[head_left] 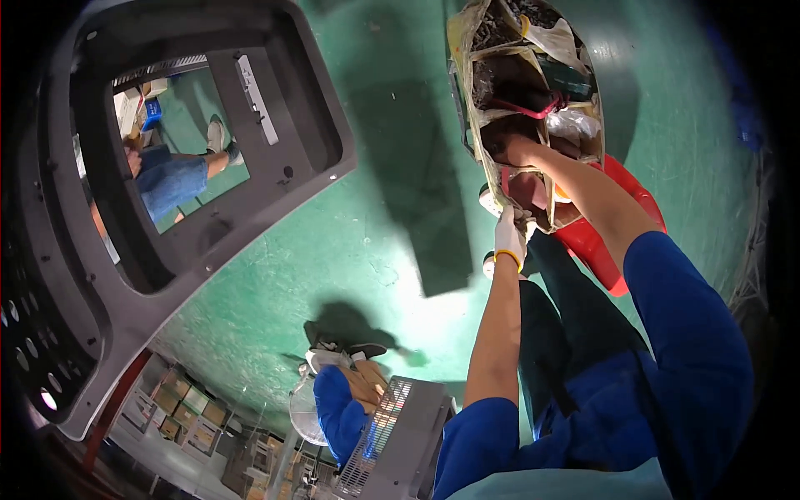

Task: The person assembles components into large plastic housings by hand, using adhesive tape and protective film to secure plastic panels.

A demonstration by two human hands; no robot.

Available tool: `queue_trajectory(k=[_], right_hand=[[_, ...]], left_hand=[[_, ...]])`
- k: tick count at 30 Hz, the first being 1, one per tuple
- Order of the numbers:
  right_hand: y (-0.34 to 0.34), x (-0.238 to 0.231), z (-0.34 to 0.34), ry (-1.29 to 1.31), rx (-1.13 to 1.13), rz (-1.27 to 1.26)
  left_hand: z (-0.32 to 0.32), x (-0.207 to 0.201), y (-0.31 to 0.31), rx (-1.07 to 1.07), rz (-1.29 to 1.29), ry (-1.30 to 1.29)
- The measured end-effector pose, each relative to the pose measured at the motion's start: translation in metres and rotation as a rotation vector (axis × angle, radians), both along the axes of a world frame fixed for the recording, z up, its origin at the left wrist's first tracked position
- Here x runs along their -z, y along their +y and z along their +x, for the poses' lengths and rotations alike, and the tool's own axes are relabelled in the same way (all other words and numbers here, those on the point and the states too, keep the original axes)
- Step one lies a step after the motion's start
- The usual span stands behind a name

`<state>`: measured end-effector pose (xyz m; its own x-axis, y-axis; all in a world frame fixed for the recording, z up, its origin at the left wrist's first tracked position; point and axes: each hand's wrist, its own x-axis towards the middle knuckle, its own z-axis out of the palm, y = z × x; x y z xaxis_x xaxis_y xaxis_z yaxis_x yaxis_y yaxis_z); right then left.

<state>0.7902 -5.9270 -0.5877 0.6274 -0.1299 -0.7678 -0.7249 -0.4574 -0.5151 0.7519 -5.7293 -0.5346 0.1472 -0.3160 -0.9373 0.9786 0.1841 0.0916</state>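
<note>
A long divided parts bag (486, 171) with pale, worn dividers is in front of me at the upper right. My left hand (510, 235), in a white glove with a yellow cuff, is closed on its near edge. My right hand (520, 151) reaches down into a middle compartment, its fingers hidden in the dark inside. Small dark screws (497, 32) fill the far compartments. A white glove (557, 40) with a yellow edge lies across the far end. Beyond my right hand sits a red-handled item (546, 108), beside a crumpled clear plastic bag (573, 125).
A red plastic stool (593, 254) stands under the near end of the bag. A large dark grey machine housing (308, 196) looms at the left; a person's legs (171, 179) show through its opening. Another person in blue (340, 408) is beside a grey perforated panel (400, 442) below.
</note>
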Motion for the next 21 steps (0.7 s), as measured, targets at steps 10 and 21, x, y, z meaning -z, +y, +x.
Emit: queue_trajectory(k=[10,21], right_hand=[[-0.003,-0.012,0.013,0.054,-0.247,-0.146],[-0.01,-0.021,0.012,-0.14,0.17,-0.108]], left_hand=[[0.01,-0.01,0.003,0.103,0.011,0.07],[0.011,-0.033,0.021,-0.063,-0.236,0.115]])
